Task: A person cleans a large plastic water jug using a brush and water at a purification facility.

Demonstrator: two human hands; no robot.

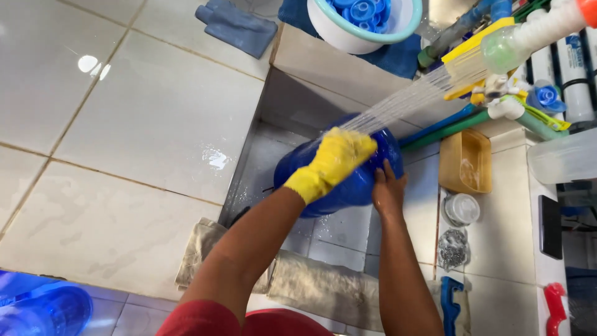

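A large translucent blue water jug (pixel 356 190) lies tilted in a tiled sunken wash bay (pixel 261 162). My left hand (pixel 336 160), in a yellow glove, presses on the jug's top where a fan of water (pixel 404 99) hits it. My right hand (pixel 388 190), bare, grips the jug's right side. The water comes from a green and white spray head (pixel 504 46) at the upper right.
A white basin (pixel 339 37) holding blue caps stands behind the bay, with a blue cloth (pixel 236 25) to its left. To the right lie an amber tray (pixel 465 162), a clear lid (pixel 461 208) and a steel scourer (pixel 454 249). A rolled cloth (pixel 323 286) and another blue jug (pixel 43 308) are near me.
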